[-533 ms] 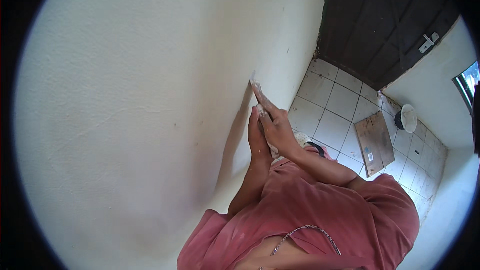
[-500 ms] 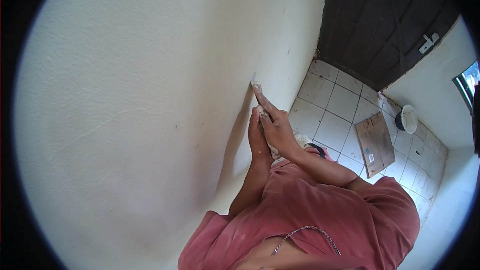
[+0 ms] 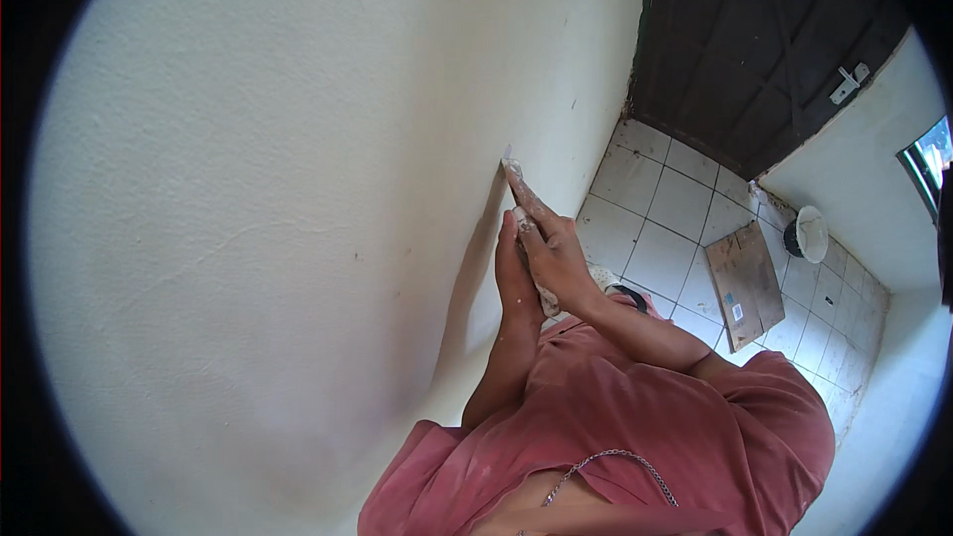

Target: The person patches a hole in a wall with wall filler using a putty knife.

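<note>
My right hand (image 3: 563,263) presses close beside my left hand (image 3: 517,273) in front of the pale wall (image 3: 298,189). Its index finger is stretched out to the wall, the tip coated in white paste, and its other fingers are curled. A small pale bluish sliver (image 3: 508,152) shows at that fingertip; I cannot tell whether it is a blade edge or a smear. The left hand's fingers are held together and point up the wall. White paste (image 3: 547,302) shows between the two hands near the wrists. Whatever lies between the palms is mostly hidden.
To the right, a flattened cardboard piece (image 3: 745,288) lies on the white tiled floor (image 3: 635,199). A dark bucket with a whitish inside (image 3: 811,235) stands behind it, near the far wall. A dark door (image 3: 754,40) with a light handle (image 3: 849,84) fills the upper right.
Both hands have shifted very slightly to the right along the wall, keeping the same pose. The cardboard and bucket have not moved.
</note>
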`<state>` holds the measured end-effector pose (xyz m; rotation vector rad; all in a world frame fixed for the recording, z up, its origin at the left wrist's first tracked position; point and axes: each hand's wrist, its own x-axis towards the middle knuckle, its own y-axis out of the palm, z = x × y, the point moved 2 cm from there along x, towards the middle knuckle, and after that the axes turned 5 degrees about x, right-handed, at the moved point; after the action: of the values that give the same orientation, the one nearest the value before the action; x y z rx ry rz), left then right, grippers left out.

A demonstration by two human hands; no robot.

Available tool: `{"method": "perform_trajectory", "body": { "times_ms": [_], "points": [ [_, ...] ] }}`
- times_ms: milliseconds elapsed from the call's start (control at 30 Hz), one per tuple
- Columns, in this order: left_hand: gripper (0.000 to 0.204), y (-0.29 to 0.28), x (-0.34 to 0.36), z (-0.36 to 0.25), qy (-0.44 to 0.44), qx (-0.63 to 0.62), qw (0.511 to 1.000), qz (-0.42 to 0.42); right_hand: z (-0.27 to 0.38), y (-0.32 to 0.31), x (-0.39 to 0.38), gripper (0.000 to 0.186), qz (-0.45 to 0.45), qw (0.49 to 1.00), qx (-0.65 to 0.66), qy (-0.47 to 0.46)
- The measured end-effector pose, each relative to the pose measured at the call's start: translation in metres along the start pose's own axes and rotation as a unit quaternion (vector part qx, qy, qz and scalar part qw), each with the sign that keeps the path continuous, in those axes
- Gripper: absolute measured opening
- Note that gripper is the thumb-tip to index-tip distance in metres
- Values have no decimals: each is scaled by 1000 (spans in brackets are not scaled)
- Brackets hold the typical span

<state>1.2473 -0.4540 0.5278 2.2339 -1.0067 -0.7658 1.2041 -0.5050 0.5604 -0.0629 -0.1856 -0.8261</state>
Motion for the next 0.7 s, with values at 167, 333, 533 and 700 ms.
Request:
{"method": "perform_trajectory", "body": {
  "times_ms": [167,333,533,700],
  "points": [
    [37,0,2,2,-2,17,1000,-23,11,-2,3,52,-8,998,58,-12],
    [35,5,2,-6,13,49,999,7,14,-2,5,52,-3,996,62,57],
    [36,4,2,-3,19,29,999,3,1,0,4,51,3,1000,-9,-7],
    [38,18,-4,-8,14,30,999,1,15,-5,6,51,16,999,44,26]
  ]
}}
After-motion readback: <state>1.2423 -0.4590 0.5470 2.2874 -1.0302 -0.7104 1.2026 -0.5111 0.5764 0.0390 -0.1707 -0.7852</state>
